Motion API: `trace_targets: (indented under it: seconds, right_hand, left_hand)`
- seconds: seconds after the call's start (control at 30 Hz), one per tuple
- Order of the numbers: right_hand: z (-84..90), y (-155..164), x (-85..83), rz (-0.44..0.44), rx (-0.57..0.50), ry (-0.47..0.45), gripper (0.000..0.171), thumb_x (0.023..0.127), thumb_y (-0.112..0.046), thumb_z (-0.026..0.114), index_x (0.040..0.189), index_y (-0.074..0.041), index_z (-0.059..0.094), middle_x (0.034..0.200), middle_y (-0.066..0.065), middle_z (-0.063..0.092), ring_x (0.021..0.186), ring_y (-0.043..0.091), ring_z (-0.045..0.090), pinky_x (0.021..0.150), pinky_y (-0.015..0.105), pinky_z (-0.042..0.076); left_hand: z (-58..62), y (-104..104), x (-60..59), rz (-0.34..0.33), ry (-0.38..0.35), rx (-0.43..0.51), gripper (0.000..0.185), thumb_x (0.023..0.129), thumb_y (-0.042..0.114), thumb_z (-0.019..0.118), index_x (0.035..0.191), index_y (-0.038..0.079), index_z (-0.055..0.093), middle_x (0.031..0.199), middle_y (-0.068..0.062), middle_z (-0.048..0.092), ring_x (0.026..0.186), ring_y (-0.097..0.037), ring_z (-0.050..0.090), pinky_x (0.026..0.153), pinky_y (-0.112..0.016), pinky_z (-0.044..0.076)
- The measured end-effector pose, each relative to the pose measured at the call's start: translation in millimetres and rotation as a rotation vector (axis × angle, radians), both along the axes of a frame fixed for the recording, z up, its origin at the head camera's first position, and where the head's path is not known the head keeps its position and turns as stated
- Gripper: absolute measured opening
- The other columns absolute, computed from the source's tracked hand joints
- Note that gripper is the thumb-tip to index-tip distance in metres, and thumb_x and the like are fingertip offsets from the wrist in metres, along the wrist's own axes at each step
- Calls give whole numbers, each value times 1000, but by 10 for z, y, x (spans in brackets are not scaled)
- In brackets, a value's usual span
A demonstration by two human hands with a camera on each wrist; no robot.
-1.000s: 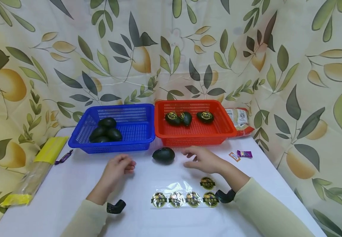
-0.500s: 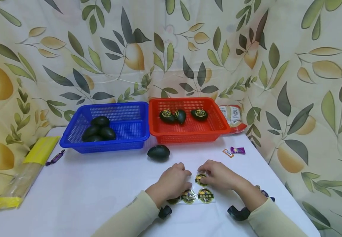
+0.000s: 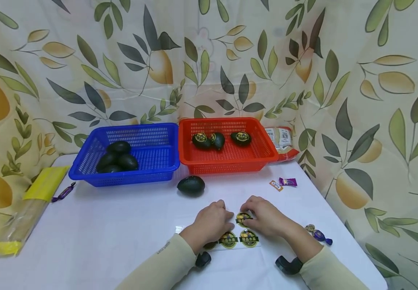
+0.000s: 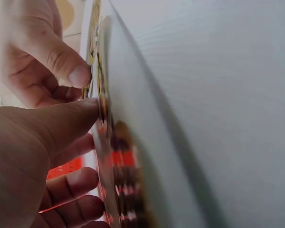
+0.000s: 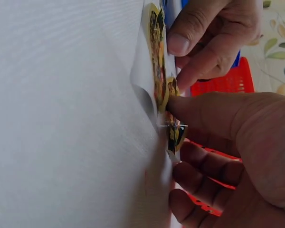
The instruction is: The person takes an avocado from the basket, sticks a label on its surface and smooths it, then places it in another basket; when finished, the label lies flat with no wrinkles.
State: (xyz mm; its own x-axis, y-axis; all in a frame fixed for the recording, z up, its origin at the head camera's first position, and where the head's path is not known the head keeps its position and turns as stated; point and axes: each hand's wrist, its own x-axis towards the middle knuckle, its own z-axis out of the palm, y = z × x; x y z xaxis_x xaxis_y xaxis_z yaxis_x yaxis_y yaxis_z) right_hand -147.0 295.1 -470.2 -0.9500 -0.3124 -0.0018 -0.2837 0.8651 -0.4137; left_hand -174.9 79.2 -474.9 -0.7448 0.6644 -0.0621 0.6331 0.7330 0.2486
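Observation:
A clear sticker sheet [image 3: 239,239] with round gold-and-black labels lies on the white table [image 3: 122,225] near its front edge. My left hand [image 3: 218,219] holds the sheet's left part, thumb on it [image 4: 61,123]. My right hand [image 3: 254,215] pinches one label [image 3: 243,218] at the sheet's top edge, which lifts off the table in the right wrist view [image 5: 156,61]. A dark avocado [image 3: 191,185] lies just beyond the hands. The blue basket [image 3: 158,161] holds plain avocados [image 3: 117,158]. The red basket [image 3: 259,155] holds labelled avocados [image 3: 216,140].
A long plastic bag with yellow ends [image 3: 31,203] lies at the table's left edge, with a purple candy [image 3: 63,192] beside it. More wrapped candies [image 3: 288,182] [image 3: 319,235] lie on the right. A printed packet [image 3: 283,139] sits behind the red basket. A leaf-print curtain [image 3: 357,100] surrounds the table.
Both hands came back from beside the avocado to the sticker sheet, and the right hand took hold of a label. In the last half second they hardly moved.

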Motion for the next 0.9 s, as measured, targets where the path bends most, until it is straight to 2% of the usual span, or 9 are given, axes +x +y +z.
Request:
trace_targets:
  seconds: [0.17, 0.27, 0.47, 0.63, 0.7, 0.77, 0.9]
  right_hand:
    - [-7, -16, -7, -31, -28, 33, 7, 94, -16, 76, 98, -22, 75, 97, -13, 65, 95, 10, 56, 90, 37, 53]
    - [47, 1, -1, -35, -75, 9, 3, 97, -17, 73, 95, -20, 73, 93, -14, 64, 91, 10, 55, 85, 32, 52]
    - [252, 61, -3, 9, -207, -64, 4, 100, -16, 69, 99, -19, 66, 87, -9, 65, 83, 13, 59, 77, 26, 54]
    - [353, 11, -96, 57, -266, -82, 5, 102, -21, 68, 102, -17, 65, 87, -6, 64, 82, 14, 59, 73, 25, 54]
    - [363, -33, -144, 65, -280, -91, 4, 102, -19, 68, 103, -17, 65, 87, -5, 64, 83, 15, 59, 73, 26, 54]
    - [367, -84, -188, 78, -289, -89, 5, 102, -19, 67, 104, -16, 64, 87, -4, 64, 82, 15, 59, 73, 26, 54]
    - [388, -189, -245, 116, -305, -69, 6, 102, -17, 67, 101, -12, 64, 82, -5, 63, 76, 13, 58, 70, 26, 53]
  left_hand:
    - [-17, -11, -10, -7, 9, 4, 39, 97, 41, 73, 133, 27, 73, 102, 3, 59, 83, -8, 50, 71, -21, 48]
    - [-21, -9, -13, 2, -6, 3, 39, 96, 41, 74, 133, 28, 72, 103, 4, 59, 83, -8, 49, 70, -20, 47]
    - [-13, -23, -6, 18, -33, 17, 40, 96, 40, 74, 133, 26, 72, 100, 2, 59, 78, -7, 49, 68, -21, 47]
    - [-20, -63, -14, 57, -106, 71, 40, 94, 39, 77, 132, 26, 73, 99, 4, 58, 79, -7, 50, 69, -21, 46]
    - [-26, -121, -43, 52, -165, 136, 42, 94, 39, 77, 133, 23, 73, 102, 5, 59, 82, -6, 51, 72, -21, 46]
    - [-33, -209, -91, 52, -247, 240, 45, 94, 41, 76, 133, 20, 72, 106, 7, 62, 88, -5, 55, 78, -21, 49]
    - [-14, -417, -178, 96, -432, 546, 44, 96, 40, 74, 130, 13, 71, 106, 6, 71, 94, -7, 64, 85, -28, 55]
